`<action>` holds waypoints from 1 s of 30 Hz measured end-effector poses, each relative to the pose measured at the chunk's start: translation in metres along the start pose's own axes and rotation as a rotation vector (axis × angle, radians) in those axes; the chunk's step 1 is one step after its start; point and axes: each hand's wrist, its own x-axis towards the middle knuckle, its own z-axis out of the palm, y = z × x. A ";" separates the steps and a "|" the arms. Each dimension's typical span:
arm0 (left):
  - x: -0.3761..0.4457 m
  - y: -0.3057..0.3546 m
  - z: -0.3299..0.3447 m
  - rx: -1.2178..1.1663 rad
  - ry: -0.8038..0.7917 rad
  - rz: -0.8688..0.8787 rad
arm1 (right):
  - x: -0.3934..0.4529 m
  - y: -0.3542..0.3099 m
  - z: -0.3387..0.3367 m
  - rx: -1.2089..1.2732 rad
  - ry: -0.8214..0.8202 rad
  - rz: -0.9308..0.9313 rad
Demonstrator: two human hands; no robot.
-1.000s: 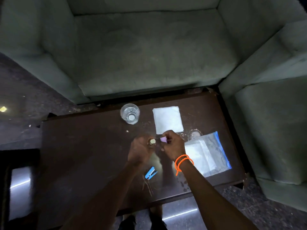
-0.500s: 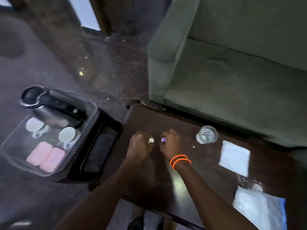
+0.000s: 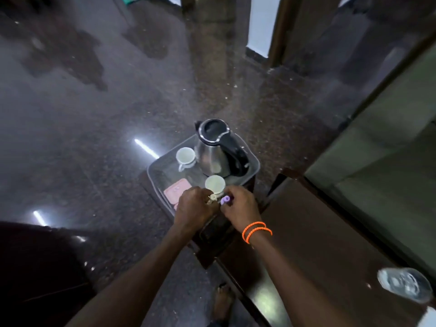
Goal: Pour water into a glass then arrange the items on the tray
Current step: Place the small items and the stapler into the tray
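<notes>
At frame centre, above the near edge of the clear tray [image 3: 253, 162], we see both hands side by side.
Left hand [image 3: 194, 210]: grip clenched on a small cream-capped item [image 3: 213, 197]. Right hand [image 3: 240, 206]: grip pinched on a small purple item [image 3: 226, 199]; orange bands [image 3: 256, 231] on its wrist. We cannot tell what either item is. On the tray: steel kettle [image 3: 213, 159] with black lid and handle at the far side, one white cup [image 3: 185, 155] to its left, a second white cup [image 3: 214, 184] just beyond the knuckles, pink packets [image 3: 175, 192] partly hidden by the left hand. Glass of water [image 3: 404, 287] stands at lower right on the dark desk [image 3: 318, 232], well apart from the tray.
</notes>
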 end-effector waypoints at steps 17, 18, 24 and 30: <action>-0.001 -0.101 0.000 0.353 0.060 -0.109 | 0.025 -0.031 0.098 -0.275 -0.175 -0.149; -0.001 -0.101 0.001 0.355 0.058 -0.110 | 0.025 -0.030 0.098 -0.259 -0.180 -0.157; -0.012 -0.097 0.004 0.385 0.160 -0.024 | 0.015 -0.017 0.076 -0.156 -0.074 -0.222; -0.017 -0.038 0.032 0.362 0.279 0.221 | -0.008 0.030 0.026 -0.228 0.020 -0.150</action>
